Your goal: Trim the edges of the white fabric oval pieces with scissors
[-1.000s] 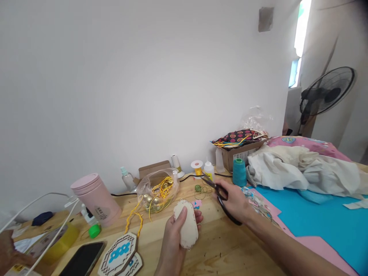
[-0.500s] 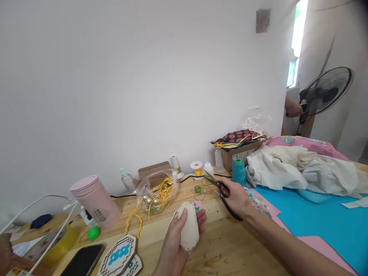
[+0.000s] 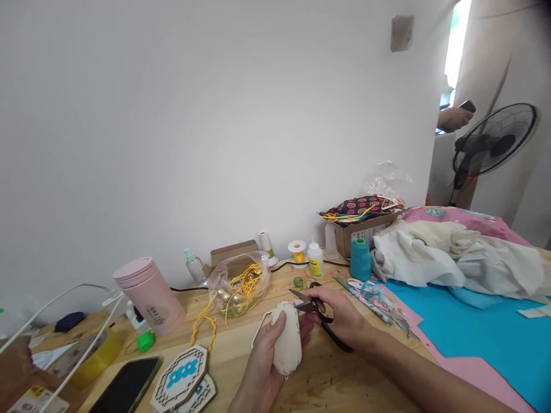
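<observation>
My left hand (image 3: 271,355) grips the cream oval piece (image 3: 287,341), its fingers partly hidden behind; my right (image 3: 344,318) clasps the scissors (image 3: 312,306) at its upper edge. Beyond the oval piece, the wooden table (image 3: 340,378) meets a pale wall (image 3: 206,115).

The left hand (image 3: 267,344) was bare, its thumb rounded at the tip; the left forearm (image 3: 250,390) was bare too, with a short stretch in view; the right hand (image 3: 343,318) was bare, with slim fingers; the right forearm (image 3: 417,358) was uncovered and broadened from a narrower wrist; fingernail details were too small to tell.
</observation>
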### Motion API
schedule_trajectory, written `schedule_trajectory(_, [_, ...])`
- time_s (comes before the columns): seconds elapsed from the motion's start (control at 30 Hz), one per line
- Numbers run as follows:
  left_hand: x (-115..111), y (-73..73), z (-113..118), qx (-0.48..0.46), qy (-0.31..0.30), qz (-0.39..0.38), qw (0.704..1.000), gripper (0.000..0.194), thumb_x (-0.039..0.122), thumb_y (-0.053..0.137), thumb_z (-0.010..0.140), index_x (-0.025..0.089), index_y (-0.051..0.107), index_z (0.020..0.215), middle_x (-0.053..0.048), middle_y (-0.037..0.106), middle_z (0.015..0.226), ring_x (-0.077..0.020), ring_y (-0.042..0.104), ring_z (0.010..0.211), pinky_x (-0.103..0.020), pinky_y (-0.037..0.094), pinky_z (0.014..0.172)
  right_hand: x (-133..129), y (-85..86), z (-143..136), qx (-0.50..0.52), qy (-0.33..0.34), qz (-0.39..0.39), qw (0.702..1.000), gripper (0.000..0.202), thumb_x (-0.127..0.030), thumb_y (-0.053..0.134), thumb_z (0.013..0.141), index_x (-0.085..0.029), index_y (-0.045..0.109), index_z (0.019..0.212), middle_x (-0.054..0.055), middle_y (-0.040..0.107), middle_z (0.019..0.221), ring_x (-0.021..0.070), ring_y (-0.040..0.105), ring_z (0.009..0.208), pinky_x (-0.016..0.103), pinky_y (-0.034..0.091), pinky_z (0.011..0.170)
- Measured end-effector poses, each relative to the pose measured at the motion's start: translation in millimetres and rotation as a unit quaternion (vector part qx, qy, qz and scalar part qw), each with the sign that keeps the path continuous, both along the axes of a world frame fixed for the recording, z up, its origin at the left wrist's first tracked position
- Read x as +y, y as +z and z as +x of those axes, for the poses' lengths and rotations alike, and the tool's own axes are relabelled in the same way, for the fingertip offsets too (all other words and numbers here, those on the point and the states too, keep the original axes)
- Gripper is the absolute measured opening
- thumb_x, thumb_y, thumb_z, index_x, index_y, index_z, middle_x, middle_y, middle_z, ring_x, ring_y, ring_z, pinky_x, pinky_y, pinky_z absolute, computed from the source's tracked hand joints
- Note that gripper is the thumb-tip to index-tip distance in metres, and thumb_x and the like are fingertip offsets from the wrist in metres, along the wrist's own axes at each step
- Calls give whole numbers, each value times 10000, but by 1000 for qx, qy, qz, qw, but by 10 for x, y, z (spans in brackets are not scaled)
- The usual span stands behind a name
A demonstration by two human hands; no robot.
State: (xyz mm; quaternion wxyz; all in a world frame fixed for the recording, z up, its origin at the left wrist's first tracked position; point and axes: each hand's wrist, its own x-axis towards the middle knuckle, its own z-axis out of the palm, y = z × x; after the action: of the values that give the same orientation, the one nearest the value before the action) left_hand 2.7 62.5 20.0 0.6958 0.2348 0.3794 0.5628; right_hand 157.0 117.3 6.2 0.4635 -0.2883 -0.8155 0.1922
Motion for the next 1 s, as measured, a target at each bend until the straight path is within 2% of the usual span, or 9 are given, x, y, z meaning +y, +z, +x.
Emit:
schedule_trajectory(0.17, [23,-13,-3,-31,-5,-8,999,268,201,591,723,57,600,950,-168,682,926,-280,608,918,-399,460,847,-28,60,44,-44,20,70,996,297,-55,492,663,-191,537,923,9,578,738,137,487,652,224,354,559])
schedule_trajectory(0.27, [31,-18,-34,-48,9,-40,998,254,221,576,738,55,613,927,-172,679,934,-272,613,908,-403,447,864,-43,104,62,-47,0,120,992,322,-18,441,640,-184,534,900,14,578,718,141,488,659,224,348,552])
schedule_trajectory(0.33, [31,-14,-51,-59,18,-45,997,222,223,539,764,64,633,886,-171,677,942,-267,606,926,-394,445,867,-28,119,84,-40,-19,122,992,311,-25,435,642,-186,537,888,13,576,709,138,487,643,220,350,545])
schedule_trajectory(0.5, [23,22,-32,-64,22,-34,997,264,251,474,803,70,666,813,-195,642,1018,-296,547,1017,-405,437,874,91,109,195,-1,-122,1,992,212,-155,468,720,-187,552,912,1,590,684,127,508,577,211,371,524])
schedule_trajectory(0.67, [19,19,-9,-46,19,-27,998,309,259,467,806,20,631,915,-224,606,1073,-304,526,1043,-418,421,893,182,93,284,-43,-179,-88,979,232,-173,463,709,-184,574,912,23,637,739,169,566,632,238,397,552])
schedule_trajectory(0.73, [25,-17,-26,-47,16,-24,999,295,253,505,786,28,616,942,-224,606,1072,-307,521,1050,-422,419,893,167,90,266,-33,-163,-100,981,229,-161,470,695,-184,579,895,23,639,746,164,568,636,232,400,553])
schedule_trajectory(0.8, [37,-62,-52,-55,3,-19,998,279,246,549,759,48,611,946,-214,618,1057,-307,512,1060,-419,416,897,118,85,215,-22,-114,-101,988,215,-172,486,700,-184,579,893,12,630,722,144,549,599,218,395,535])
schedule_trajectory(0.9, [56,-109,-81,-66,-20,-7,998,275,243,559,754,67,599,963,-197,635,1035,-297,501,1077,-410,407,908,21,80,123,-33,-55,-49,997,222,-157,495,708,-188,577,912,2,604,692,124,512,570,215,386,539])
schedule_trajectory(1.0, [55,-102,-79,-70,-29,-8,997,305,244,551,761,59,577,1000,-194,648,1006,-287,511,1070,-401,408,909,-42,92,77,-57,-41,10,997,254,-104,480,708,-198,571,925,4,590,699,126,509,602,223,382,567])
